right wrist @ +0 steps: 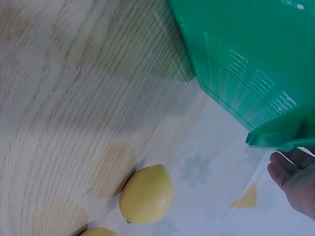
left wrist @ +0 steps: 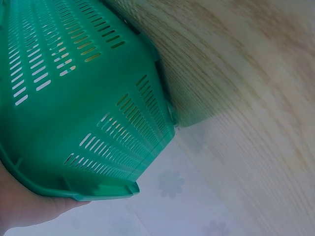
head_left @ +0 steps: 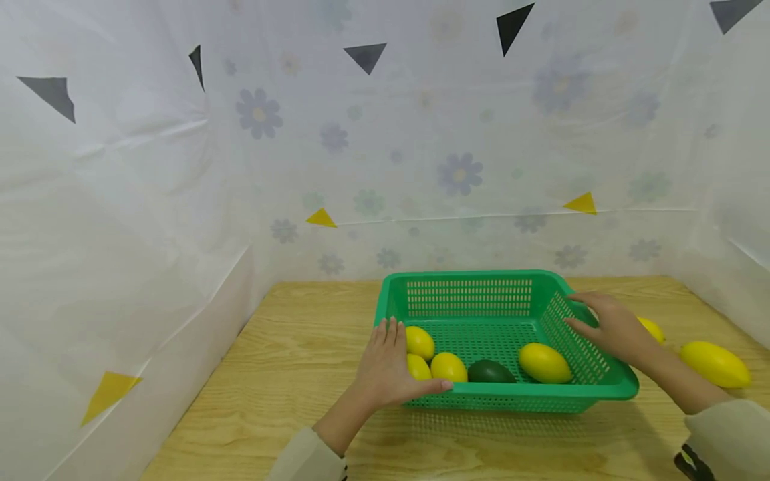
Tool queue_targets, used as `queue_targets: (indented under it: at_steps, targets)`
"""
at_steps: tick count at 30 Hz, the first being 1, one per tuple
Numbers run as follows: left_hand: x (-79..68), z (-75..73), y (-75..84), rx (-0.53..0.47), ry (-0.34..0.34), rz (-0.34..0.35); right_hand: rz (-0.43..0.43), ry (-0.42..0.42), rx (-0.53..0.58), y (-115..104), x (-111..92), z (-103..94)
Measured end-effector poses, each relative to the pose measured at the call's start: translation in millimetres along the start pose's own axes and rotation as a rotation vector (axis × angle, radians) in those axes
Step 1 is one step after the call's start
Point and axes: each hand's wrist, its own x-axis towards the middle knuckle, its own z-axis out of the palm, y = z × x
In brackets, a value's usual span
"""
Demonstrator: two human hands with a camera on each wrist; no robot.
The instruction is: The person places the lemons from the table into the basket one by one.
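A green plastic basket (head_left: 457, 389) with slotted walls stands over the wooden table. Inside it are several yellow lemons (head_left: 544, 363) and a dark green avocado-like fruit (head_left: 490, 371), mostly along the front side. My left hand (head_left: 388, 367) rests on the basket's front left corner, fingers straight over the left rim and thumb along the front rim. At the right rim, my right hand (head_left: 619, 327) touches the basket with fingers and thumb spread apart. The right wrist view shows its loosely bent fingers (right wrist: 280, 169) beside the rim.
To the right of the basket, a yellow mango-like fruit (head_left: 716, 365) and another yellow fruit (head_left: 652, 329) lie on the table (head_left: 289, 381), close to my right forearm. White patterned sheeting (head_left: 421, 133) hangs behind and along both sides.
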Motion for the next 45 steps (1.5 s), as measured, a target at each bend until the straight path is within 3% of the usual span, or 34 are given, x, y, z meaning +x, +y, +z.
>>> queue_targets:
  at_steps: [9, 25, 36, 45]
  targets:
    - [0.4, 0.5, -0.7, -0.002, 0.002, -0.001, 0.035, 0.064, 0.004, 9, -4, -2.6]
    - [0.1, -0.1, -0.3, -0.016, -0.003, -0.010, 0.101, 0.091, 0.039, 23, -10, -7.8]
    - [0.6, -0.1, -0.2, 0.003, -0.012, -0.007, 0.092, 0.146, 0.021, 31, -12, -5.3]
    - [1.1, 0.9, -0.4, -0.011, -0.009, -0.012, 0.125, 0.120, 0.012, 42, -14, -1.7]
